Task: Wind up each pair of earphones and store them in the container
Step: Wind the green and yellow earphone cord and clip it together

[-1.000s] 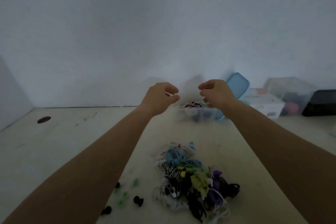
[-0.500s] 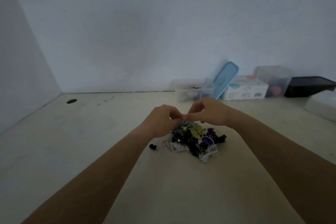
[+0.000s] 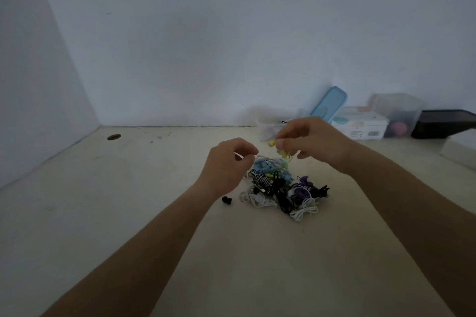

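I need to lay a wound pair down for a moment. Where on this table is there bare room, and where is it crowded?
Bare: the table left of the earphone pile, out to the hole, and the near strip between the forearms. Crowded: the back right along the wall, with the clear container, blue lid and boxes. A loose black earbud lies beside the pile.

A tangled heap of blue, black, white and purple corded earphones (image 3: 282, 189) is lying before a clear plastic container (image 3: 265, 128); yellow-green earbuds (image 3: 279, 150) are dangling above.
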`<state>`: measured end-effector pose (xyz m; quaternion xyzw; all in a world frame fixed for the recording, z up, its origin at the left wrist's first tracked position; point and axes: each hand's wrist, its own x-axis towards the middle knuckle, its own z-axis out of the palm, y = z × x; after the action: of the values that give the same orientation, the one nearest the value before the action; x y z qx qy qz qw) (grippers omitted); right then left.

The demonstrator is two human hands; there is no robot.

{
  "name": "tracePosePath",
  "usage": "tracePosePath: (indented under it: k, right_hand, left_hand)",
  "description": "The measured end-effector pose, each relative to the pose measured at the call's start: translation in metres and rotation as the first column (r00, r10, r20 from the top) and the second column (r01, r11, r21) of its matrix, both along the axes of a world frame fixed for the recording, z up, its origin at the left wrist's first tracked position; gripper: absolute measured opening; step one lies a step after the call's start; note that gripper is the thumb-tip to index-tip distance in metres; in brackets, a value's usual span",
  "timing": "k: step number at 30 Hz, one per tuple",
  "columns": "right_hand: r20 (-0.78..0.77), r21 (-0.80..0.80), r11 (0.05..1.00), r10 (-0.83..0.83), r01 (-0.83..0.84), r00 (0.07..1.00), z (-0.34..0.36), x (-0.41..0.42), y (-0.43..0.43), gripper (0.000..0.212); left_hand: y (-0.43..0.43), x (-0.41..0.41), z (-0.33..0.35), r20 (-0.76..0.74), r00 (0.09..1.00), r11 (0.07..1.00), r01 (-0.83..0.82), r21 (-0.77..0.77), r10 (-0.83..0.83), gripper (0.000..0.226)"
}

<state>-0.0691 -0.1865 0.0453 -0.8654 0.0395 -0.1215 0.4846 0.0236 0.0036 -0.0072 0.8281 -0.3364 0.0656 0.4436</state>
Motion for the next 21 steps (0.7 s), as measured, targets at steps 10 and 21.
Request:
tracePosePath:
  k: [10,21]
  right_hand:
    - [0.025,0.497,0.867,0.031,-0.04,0.999,0.014,0.001,0.028,0.013]
    - [-0.106,0.683,0.729,0.031,0.05,0.994,-0.004,-0.014,0.025,0.023]
  left_hand:
    - [-0.004,-0.031,0.01,-0.398,0.827,0.912,0.308,-0.271,-0.398,0.036]
    - [0.035,-0.04,0.008,-0.64,0.587,0.812,0.05,-0.582,-0.495,0.011]
